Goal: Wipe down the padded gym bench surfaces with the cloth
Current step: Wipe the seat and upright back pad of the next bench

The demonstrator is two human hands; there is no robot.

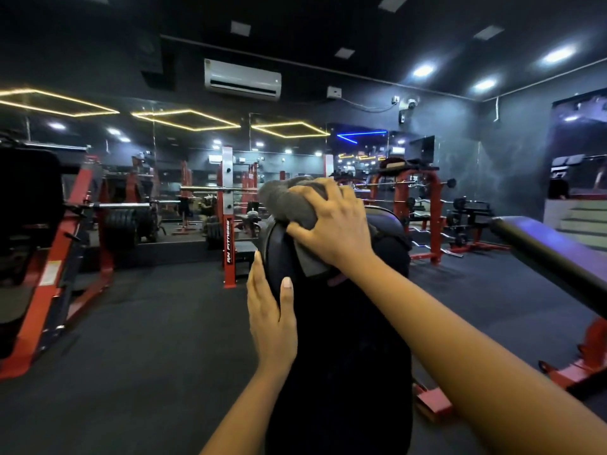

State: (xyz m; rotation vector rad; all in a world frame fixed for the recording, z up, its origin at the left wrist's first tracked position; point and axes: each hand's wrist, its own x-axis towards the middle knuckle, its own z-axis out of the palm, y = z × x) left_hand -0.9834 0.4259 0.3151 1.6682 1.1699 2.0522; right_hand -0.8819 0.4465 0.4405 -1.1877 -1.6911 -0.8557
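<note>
A black padded gym bench point(345, 339) rises straight ahead of me, its backrest tilted up and away. My right hand point(331, 224) presses a bunched grey cloth point(289, 205) onto the top end of the backrest, fingers spread and curled over the cloth. A corner of the cloth hangs down below my palm. My left hand point(271, 310) lies flat against the left edge of the pad, fingers together and pointing up, thumb on the pad's face. The bench's lower part is dark and hard to make out.
A second padded bench point(551, 254) on a red frame slants in from the right. Red power racks point(228, 221) with barbells and plates stand behind and to the left. Dark rubber flooring point(147, 339) lies on both sides. Mirrors line the far wall.
</note>
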